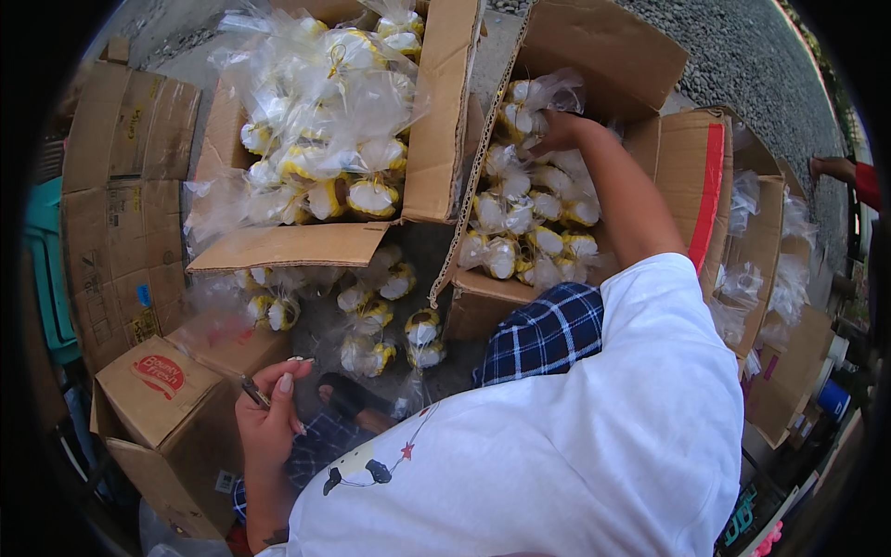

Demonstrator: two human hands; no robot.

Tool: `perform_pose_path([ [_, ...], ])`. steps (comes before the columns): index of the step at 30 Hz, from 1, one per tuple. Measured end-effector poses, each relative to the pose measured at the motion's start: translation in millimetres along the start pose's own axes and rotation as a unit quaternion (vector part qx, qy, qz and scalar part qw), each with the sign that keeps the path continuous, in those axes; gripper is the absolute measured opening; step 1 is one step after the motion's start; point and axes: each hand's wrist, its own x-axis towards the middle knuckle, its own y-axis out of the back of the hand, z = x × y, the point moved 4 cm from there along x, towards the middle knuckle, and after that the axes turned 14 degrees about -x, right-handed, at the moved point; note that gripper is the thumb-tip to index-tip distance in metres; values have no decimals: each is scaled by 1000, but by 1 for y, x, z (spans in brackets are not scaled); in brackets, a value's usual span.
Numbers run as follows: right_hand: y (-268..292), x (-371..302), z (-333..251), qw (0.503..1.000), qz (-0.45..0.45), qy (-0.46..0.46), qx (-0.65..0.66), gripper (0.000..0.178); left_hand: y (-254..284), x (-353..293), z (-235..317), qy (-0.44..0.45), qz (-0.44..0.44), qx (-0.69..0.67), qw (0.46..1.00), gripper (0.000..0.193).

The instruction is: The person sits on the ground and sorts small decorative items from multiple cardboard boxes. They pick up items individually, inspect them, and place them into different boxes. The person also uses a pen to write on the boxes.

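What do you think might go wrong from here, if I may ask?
The heaped bags in the upper-left box might slide over its lowered front flap. The bags on the ground lie near a foot and could get trodden on. The slim dark object in the left hand could be dropped.

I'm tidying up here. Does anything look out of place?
Yes: several bagged bundles lie on the ground in front of the left box. They look stray because similar ones sit inside that box and the right box.
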Motion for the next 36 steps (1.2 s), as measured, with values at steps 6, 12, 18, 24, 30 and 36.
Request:
perform_pose_path([
  [6, 8, -15, -3, 993, -42, -19, 113, 105, 0, -1, -5, 12, -3, 3, 1000, 21],
  [12, 13, 1, -2, 992, 4, -77, 96, 101, -2, -1, -5, 13, -9, -8, 1000, 21],
  [18, 14, 3, 2, 992, 48, -94, 65, 99, -4, -2, 1, -1, -13, -11, 1000, 21],
  [24, 11, 1, 1, 979, 81, -165, 90, 87, -11, -1, -2, 13, -31, -5, 999, 22],
  [30, 11, -59, -50, 946, 315, -19, -70, 49, -8, 4, -11, 13, -20, 15, 1000, 22],
  [36, -30, -55, -102, 971, 133, 99, -172, 46, -16, 10, -7, -5, -46, 20, 999, 23],
])
